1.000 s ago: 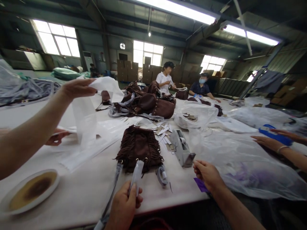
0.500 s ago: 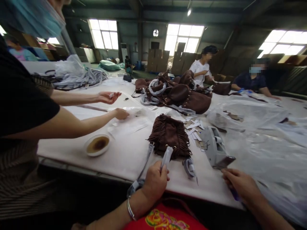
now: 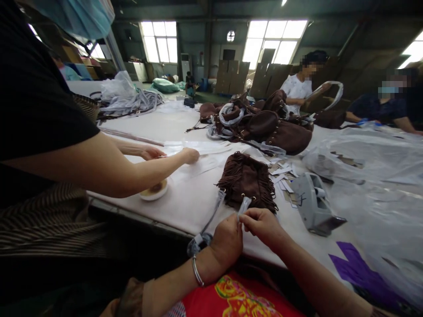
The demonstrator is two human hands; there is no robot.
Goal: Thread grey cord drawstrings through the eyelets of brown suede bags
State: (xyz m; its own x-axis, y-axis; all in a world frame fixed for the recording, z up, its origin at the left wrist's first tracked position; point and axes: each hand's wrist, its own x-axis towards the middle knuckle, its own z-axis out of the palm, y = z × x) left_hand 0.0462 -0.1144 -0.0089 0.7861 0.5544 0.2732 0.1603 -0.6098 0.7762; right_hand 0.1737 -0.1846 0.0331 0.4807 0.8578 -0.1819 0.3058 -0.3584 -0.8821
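A dark brown fringed handbag lies on the table in front of me. My left hand is closed around its strap, which is wrapped in pale plastic film. Against the same strap, beside my left thumb, my right hand pinches finger and thumb together; whatever is between them is too small to make out. A coiled, wrapped strap end hangs at the table edge by my left wrist. To the right of the bag stands a grey tape dispenser.
Brown bags are heaped farther back. Paper cards lie scattered by the dispenser, with clear plastic sheets at right. On the left a co-worker's arms reach across, above a white dish of brown liquid.
My right hand has moved left from the dispenser to the strap in my left hand. The co-worker's hands have moved onto the plastic sheet. My view has shifted left.
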